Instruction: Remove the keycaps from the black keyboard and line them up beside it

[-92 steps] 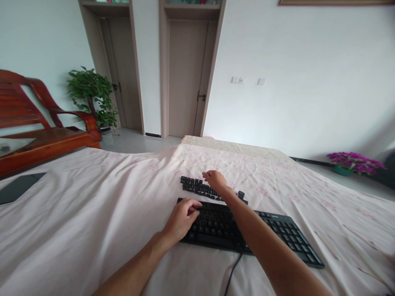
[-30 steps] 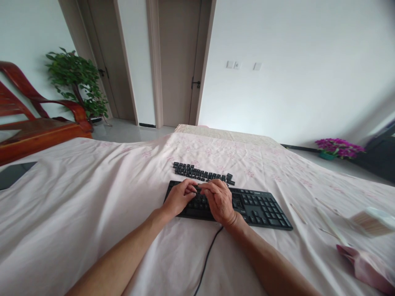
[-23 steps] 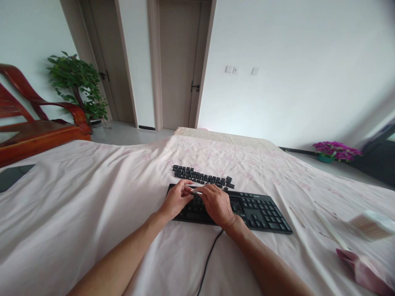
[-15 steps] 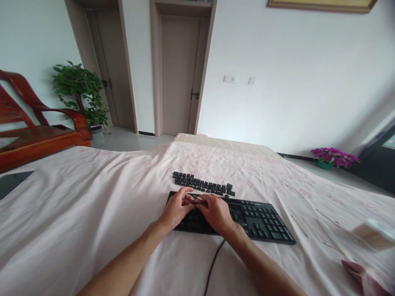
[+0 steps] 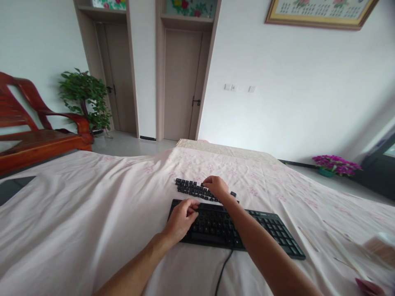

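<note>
While the left hand (image 5: 182,217) rests curled on the near-left corner of the black keyboard (image 5: 265,234), fingers bent together and touching the keys, the right hand (image 5: 216,186) reaches past it to the row of loose keycaps (image 5: 191,189) lying on the pink sheet (image 5: 77,213) just beyond. Right fingers are drawn together over the caps; whether they pinch one, I cannot tell. Keyboard lies flat, its cable (image 5: 224,271) trailing toward the person. Thin sticks (image 5: 308,244) lie on the sheet to the right, well apart.

Risk, as I judge it: the soft, wrinkled sheet gives poor footing, so a brush of the right wrist could scatter the caps or roll one into a fold. The forearm crossing the keyboard could also drag it.
</note>
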`<state>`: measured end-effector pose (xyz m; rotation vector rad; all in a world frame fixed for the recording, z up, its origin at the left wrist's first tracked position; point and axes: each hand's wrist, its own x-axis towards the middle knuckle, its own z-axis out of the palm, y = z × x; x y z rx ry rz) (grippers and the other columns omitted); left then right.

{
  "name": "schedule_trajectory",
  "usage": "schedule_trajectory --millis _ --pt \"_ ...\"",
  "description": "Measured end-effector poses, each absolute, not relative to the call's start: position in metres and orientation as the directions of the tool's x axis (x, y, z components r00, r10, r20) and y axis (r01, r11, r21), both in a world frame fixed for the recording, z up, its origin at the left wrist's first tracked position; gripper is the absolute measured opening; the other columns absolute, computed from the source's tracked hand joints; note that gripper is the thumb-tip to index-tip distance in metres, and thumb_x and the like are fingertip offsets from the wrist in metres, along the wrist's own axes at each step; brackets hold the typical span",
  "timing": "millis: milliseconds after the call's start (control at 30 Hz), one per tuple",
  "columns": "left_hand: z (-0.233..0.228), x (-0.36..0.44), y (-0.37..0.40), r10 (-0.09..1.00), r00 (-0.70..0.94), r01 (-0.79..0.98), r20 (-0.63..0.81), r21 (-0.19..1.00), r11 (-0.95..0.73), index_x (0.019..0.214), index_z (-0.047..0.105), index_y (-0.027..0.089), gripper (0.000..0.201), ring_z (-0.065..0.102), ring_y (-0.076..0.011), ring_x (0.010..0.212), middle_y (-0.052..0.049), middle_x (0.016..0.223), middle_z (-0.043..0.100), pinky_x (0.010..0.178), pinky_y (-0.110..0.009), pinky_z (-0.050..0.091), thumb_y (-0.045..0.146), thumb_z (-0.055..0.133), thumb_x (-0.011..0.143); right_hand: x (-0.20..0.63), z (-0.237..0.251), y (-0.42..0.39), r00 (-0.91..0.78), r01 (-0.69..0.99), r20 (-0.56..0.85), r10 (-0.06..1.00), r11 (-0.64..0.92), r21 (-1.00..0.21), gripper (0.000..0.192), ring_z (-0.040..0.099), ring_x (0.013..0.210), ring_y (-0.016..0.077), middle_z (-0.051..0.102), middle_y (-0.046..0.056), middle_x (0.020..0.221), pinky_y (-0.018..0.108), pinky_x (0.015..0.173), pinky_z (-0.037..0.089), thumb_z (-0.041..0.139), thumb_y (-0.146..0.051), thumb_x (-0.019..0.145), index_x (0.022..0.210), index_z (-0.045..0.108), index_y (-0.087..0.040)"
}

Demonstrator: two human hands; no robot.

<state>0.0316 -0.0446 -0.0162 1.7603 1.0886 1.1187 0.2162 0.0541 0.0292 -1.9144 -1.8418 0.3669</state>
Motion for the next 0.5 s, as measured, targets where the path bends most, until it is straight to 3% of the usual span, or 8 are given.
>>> schedule_trajectory --millis 500 --pt "-0.009 0.031 -0.045 0.923 0.281 0.275 0.262 0.9 -0.339 0.098 0.066 0.019 0.027 0.062 -0.0141 0.079 -0.003 0.096 0.067 0.076 -0.026 0.049 0.01 0.053 0.075 0.208 0.007 0.095 0.09 0.89 0.023 0.996 -0.07 -0.45 0.02 0.065 0.084 0.0209 0.072 0.004 0.086 0.027 0.068 0.043 0.066 -0.032 0.07 0.087 0.076 -0.027"
